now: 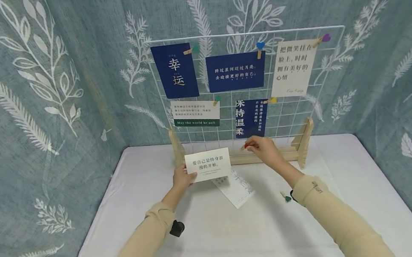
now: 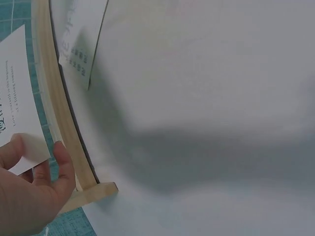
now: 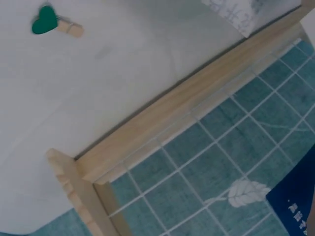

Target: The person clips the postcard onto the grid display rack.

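Note:
My left hand (image 1: 182,178) pinches a white card with printed text (image 1: 208,165) by its left edge and holds it up in front of the grid's wooden base. In the left wrist view the card (image 2: 17,98) sits between thumb and fingers (image 2: 61,169). My right hand (image 1: 264,148) pinches a small clip with a red heart (image 1: 247,145) just before the lower edge of the white wire grid (image 1: 296,109). Several cards hang clipped on the grid. Another white card (image 1: 235,188) lies flat on the table below the held card.
The grid stands in a wooden base (image 1: 302,144) at the back of a white table (image 1: 219,238). A clip with a green heart (image 1: 286,198) lies on the table by my right wrist; it shows too in the right wrist view (image 3: 53,23). Leaf-patterned teal fabric surrounds the table.

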A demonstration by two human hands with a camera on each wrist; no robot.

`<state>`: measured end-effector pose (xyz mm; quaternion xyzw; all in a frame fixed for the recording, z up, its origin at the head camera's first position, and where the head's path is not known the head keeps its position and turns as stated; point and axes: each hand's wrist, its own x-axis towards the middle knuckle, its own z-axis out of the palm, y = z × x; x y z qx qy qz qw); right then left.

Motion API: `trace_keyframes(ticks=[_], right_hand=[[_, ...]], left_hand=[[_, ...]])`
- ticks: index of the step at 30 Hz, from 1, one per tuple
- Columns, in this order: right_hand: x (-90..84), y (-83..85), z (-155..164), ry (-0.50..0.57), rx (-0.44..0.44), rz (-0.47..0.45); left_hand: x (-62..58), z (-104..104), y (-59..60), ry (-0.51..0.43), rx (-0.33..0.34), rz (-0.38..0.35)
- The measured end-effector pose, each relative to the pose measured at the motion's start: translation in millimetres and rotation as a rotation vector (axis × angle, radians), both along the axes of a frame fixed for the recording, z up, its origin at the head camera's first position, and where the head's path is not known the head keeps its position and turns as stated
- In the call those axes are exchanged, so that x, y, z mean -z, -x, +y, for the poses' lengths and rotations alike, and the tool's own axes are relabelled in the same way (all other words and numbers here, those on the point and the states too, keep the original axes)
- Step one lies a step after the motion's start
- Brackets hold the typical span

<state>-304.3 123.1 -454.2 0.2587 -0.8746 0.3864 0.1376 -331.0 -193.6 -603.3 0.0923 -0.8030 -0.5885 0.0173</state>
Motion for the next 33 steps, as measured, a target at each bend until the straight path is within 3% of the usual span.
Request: trace_keyframes(ticks=[1, 3, 6, 9, 11, 13, 16, 18, 19, 21, 24, 25, 26, 27, 28, 30, 31, 33], right_hand=[[-0.9, 0.5, -2.5, 0.005, -0.005, -0.002], [-2.1, 2.0, -7.5, 0.011, -0.01, -0.004], [-1.4, 4.3, -13.5, -0.005, -0.006, 0.006], [-2.9, 7.2, -19.9, -0.041, -0.001, 0.026], [-5.7, 8.3, -24.1, -0.07, 0.009, 0.034], [-9.4, 9.3, -27.9, -0.095, 0.016, 0.044], [-16.4, 11.1, -33.1, -0.127, 0.04, 0.051], [-21.4, 12.7, -36.6, -0.141, 0.062, 0.061], [-24.0, 13.8, -37.9, -0.142, 0.076, 0.059], [-28.4, 15.8, -40.6, -0.145, 0.103, 0.052], [-32.9, 18.4, -45.4, -0.156, 0.129, 0.026], [-33.9, 19.0, -47.2, -0.159, 0.131, 0.015], [-34.7, 19.2, -48.9, -0.165, 0.133, 0.009], [-35.3, 19.5, -50.5, -0.172, 0.134, 0.006], [-35.7, 19.7, -52.1, -0.174, 0.133, 0.005], [-36.4, 20.1, -54.7, -0.174, 0.138, 0.019], [-36.2, 20.6, -55.6, -0.171, 0.141, 0.027], [-36.5, 21.2, -56.4, -0.167, 0.151, 0.042]], left_hand=[[2.0, 0.7, 4.7, 0.019, -0.012, -0.029], [12.5, -0.6, 16.8, 0.024, -0.02, 0.001], [8.0, 4.9, 19.4, 0.044, -0.04, -0.004], [0.1, 8.0, 18.4, 0.029, -0.05, 0.062], [-17.6, 14.0, 10.9, 0.02, -0.047, 0.076], [-45.6, 24.4, -1.8, 0.003, -0.048, 0.05], [-92.6, 41.4, -19.2, 0.014, -0.063, -0.055], [-103.5, 44.7, -21.4, 0.004, -0.065, -0.035], [-97.5, 43.6, -13.6, 0.001, -0.074, -0.002], [-73.6, 37.0, 7.6, -0.009, -0.078, 0.089], [-43.0, 26.7, 38.4, -0.01, -0.06, 0.104], [-27.3, 23.8, 53.0, -0.004, -0.076, 0.118], [-23.4, 23.1, 57.6, 0.001, -0.081, 0.115], [-29.8, 24.8, 55.4, 0.012, -0.08, 0.079], [-32.4, 25.9, 53.0, 0.014, -0.085, 0.091], [-60.7, 37.6, 31.5, 0.035, -0.114, 0.083], [-45.6, 33.5, 44.1, 0.048, -0.128, 0.096], [-30.6, 28.7, 59.9, 0.056, -0.137, 0.05]])
